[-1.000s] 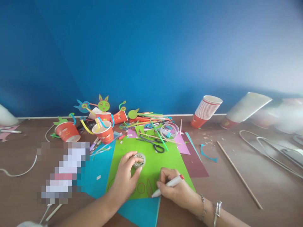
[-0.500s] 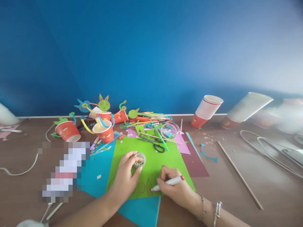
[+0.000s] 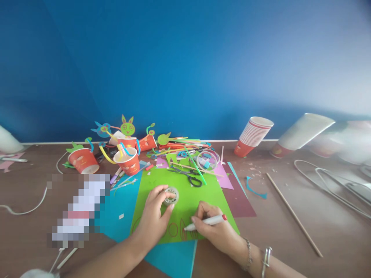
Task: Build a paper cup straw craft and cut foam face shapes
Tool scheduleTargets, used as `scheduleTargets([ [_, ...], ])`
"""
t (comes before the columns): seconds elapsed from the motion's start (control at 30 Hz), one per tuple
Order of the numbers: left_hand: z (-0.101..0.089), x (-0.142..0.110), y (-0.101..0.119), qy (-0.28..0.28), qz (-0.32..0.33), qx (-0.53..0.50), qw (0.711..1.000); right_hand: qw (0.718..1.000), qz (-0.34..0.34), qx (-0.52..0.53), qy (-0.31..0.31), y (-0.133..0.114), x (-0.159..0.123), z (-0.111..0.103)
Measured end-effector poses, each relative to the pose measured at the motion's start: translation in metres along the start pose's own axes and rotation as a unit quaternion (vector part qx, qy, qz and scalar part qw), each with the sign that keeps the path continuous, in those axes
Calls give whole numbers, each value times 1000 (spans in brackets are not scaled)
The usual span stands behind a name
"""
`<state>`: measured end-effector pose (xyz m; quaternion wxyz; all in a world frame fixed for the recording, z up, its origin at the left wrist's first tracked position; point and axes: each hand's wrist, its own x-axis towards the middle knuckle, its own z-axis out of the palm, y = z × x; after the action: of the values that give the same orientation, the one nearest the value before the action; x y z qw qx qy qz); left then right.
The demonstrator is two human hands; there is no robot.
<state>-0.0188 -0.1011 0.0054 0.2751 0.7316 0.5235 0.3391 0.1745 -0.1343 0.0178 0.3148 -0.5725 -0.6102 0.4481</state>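
My right hand (image 3: 213, 226) grips a white marker (image 3: 209, 221) with a red end, its tip on the green paper (image 3: 162, 181). Red outlines, round shapes and pointed ear-like ones, run along the sheet's near edge. On the left of the same sheet, my left hand (image 3: 155, 216) has its fingers closed on a small roll of tape (image 3: 171, 196), with a fingertip over its middle. Beyond both hands lie black-handled scissors (image 3: 194, 181). Blue paper (image 3: 124, 204) extends from under the green sheet.
Decorated red paper cups (image 3: 127, 161) stand at back left beside a pile of straws (image 3: 185, 144). Cup stacks (image 3: 255, 133) lean at back right. A wooden stick (image 3: 294, 214) and a white cable (image 3: 327, 185) lie to the right. Paper scraps (image 3: 256, 189) are scattered about.
The marker tip has shifted slightly up and left, and a red line now shows inside the pointed shape. My left hand and the tape have stayed in place.
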Motion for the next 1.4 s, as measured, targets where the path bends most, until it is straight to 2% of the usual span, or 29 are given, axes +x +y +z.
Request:
scheduleTargets([
  [0.23, 0, 0, -1, 5, 9, 3, 1000, 999, -3, -37, -7, 2, -1, 2],
  [0.43, 1, 1, -2, 6, 9, 4, 1000, 999, -20, -29, -35, 4, 0, 0],
  [0.6, 1, 0, -2, 9, 5, 5, 1000, 1000, 0, -17, -5, 2, 0, 0],
  [0.7, 0, -1, -1, 10, 9, 6, 1000, 1000, 8, -21, -8, 0, -1, 1],
  [1.0, 0, 1, 0, 16, 13, 10, 1000, 999, -25, -34, -34, 3, -1, 1],
  [1.2, 0, 0, 0, 16, 12, 8, 1000, 1000, -9, -26, -3, 1, -1, 1],
  [1.33, 0, 0, 1, 13, 10, 9, 1000, 999, -11, -28, -23, 0, -1, 1],
  [1.4, -1, 1, 1, 15, 12, 10, 1000, 999, -15, 5, -33, 1, -1, -2],
])
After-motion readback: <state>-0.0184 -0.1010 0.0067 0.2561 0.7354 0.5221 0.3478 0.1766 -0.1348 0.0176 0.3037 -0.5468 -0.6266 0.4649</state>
